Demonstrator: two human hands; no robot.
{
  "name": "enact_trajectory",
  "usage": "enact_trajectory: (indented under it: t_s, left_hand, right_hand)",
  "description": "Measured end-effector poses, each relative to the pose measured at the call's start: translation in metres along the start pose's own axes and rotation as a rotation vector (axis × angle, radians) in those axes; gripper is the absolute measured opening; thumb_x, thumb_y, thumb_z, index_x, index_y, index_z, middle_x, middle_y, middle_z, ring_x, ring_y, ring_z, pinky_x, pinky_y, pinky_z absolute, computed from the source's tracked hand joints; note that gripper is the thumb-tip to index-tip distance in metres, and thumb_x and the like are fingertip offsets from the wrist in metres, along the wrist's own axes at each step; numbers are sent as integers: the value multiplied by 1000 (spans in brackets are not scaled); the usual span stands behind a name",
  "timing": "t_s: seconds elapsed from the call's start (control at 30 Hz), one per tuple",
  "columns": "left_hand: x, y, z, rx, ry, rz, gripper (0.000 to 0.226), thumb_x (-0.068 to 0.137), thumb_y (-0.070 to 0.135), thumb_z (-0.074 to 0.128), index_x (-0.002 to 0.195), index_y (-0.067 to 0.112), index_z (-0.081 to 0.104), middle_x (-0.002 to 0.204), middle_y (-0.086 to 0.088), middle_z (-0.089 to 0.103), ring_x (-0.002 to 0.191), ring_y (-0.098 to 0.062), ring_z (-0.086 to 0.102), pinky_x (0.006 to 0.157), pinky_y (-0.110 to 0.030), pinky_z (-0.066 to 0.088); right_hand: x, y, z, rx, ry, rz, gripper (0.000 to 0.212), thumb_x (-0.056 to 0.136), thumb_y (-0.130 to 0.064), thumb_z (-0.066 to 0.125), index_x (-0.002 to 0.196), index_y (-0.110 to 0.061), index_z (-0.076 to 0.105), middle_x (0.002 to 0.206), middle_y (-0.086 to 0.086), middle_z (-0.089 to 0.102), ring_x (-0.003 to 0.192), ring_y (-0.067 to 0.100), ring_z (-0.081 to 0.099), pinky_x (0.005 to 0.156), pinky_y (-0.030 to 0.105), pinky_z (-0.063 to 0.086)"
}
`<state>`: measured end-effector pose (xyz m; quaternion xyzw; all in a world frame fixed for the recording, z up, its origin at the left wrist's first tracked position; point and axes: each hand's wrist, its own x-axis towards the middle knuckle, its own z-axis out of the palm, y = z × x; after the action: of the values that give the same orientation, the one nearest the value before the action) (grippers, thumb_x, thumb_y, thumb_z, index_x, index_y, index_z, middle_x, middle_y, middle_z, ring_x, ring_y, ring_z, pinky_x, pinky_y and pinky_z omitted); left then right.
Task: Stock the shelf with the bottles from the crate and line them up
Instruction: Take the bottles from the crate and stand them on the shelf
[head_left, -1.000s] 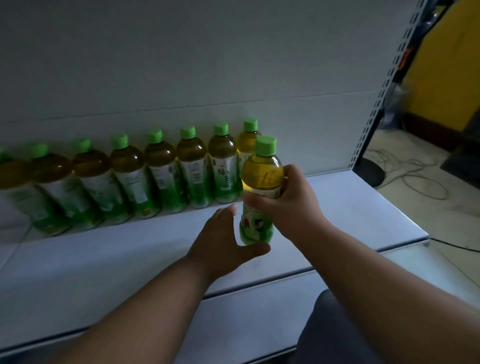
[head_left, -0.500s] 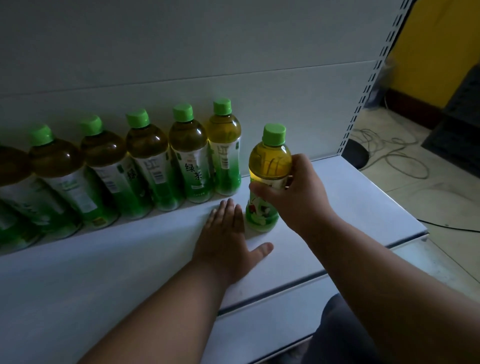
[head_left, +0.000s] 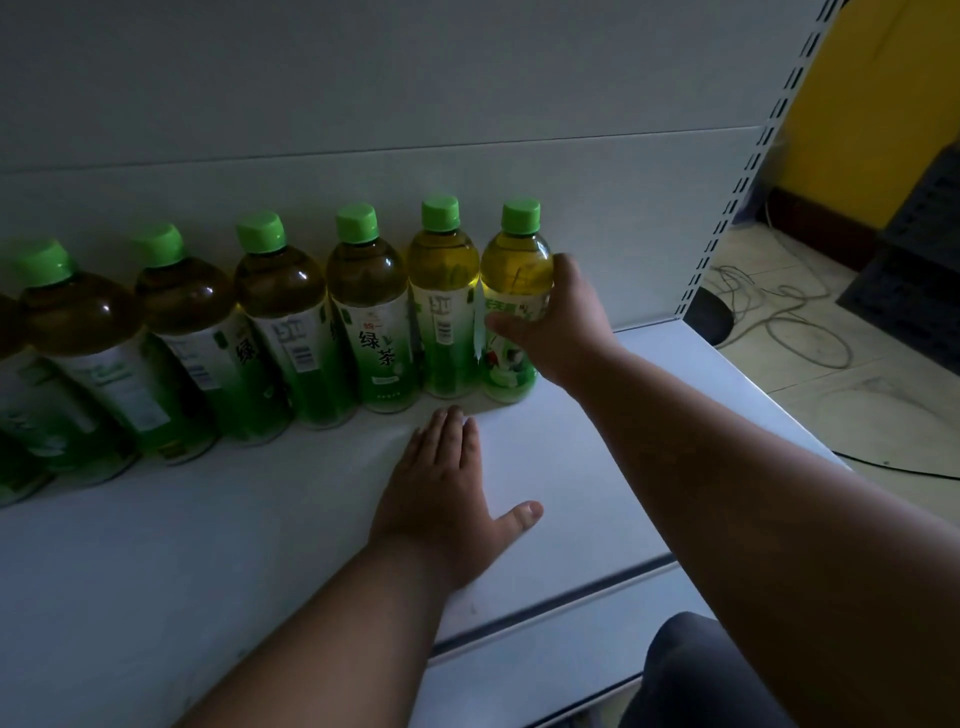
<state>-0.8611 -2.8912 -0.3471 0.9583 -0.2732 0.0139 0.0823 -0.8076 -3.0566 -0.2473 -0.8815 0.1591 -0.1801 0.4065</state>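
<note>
1. Head view: your right hand (head_left: 558, 325) grips the end bottle (head_left: 514, 306) around its label, fingers curled behind it and thumb across the front.
2. That bottle stands upright on the shelf (head_left: 597, 467), at the right end of the row of bottles (head_left: 291, 332), just beside the neighbouring bottle (head_left: 444, 301); contact between the two cannot be judged in the dim light.
3. The row runs along the white back panel (head_left: 467, 93), from the left edge of the frame to the gripped bottle. All the bottles carry green caps and green-and-white labels. The two at the right end show paler, yellow liquid; those further left look darker.
4. Your left hand (head_left: 447, 493) lies flat on the shelf, palm down, fingers straight and together, thumb splayed to the right. Its fingertips point at the gap between the two rightmost bottles and stop just short of their bases.
5. The slotted upright (head_left: 748, 171) bounds the shelf on the right. Beyond it, loose cables (head_left: 789, 317) lie on the floor by a yellow wall (head_left: 878, 104).
</note>
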Motion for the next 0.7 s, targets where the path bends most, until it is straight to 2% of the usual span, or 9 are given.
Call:
enact_trajectory:
  t_s: [0.07,0.17,0.4,0.47,0.57,0.63,0.7]
  left_hand:
    - [-1,0,0,-7,-4,-2,114,71,85,14,155,10,-2,163,-9,-8,149,-20,-9,120,-36,-5]
    - [-1,-1,2,-1,11,-2,118,65,84,6,155,10,-2,163,-9,-11,149,-20,-11,120,-36,-6]
    - [-2,0,0,-20,19,3,118,63,84,5,156,11,-1,163,-8,-10,149,-19,-10,119,-33,-9]
    - [-3,0,-2,-15,20,4,119,62,84,5,156,10,0,163,-8,-8,149,-19,-10,119,-33,-9]
    - [-3,0,-4,-22,7,3,121,61,85,5,155,9,2,163,-9,-6,149,-19,-8,119,-33,-7]
    - [-4,0,-7,-60,9,-6,120,63,86,10,155,8,4,164,-9,-2,150,-20,-4,120,-32,-3]
    - [-10,-3,-14,-97,42,-27,114,72,83,25,155,8,5,164,-10,3,150,-22,3,119,-32,4]
  right_hand:
    - [11,0,2,7,-2,-5,66,73,-34,86,124,-17,47,119,8,58,100,28,60,58,26,48]
    - [21,1,7,-7,-2,-18,65,73,-32,85,124,-17,48,119,8,60,103,29,61,73,36,54]
    - [14,-1,6,4,16,-2,68,73,-33,85,126,-16,45,122,8,59,106,29,61,77,35,50]
    - [3,-5,4,29,25,30,80,73,-36,85,136,-17,39,131,9,52,116,29,56,88,40,52]
    - [-25,-9,-1,-38,45,0,97,76,-38,83,151,-16,26,144,9,40,132,27,44,106,40,43]
    - [-48,-13,-5,-80,37,-70,95,79,-38,81,153,-16,25,144,7,39,133,26,42,109,40,42]
    - [-72,-20,-10,-95,3,-152,90,80,-37,80,151,-17,28,142,6,40,129,25,44,106,39,45]
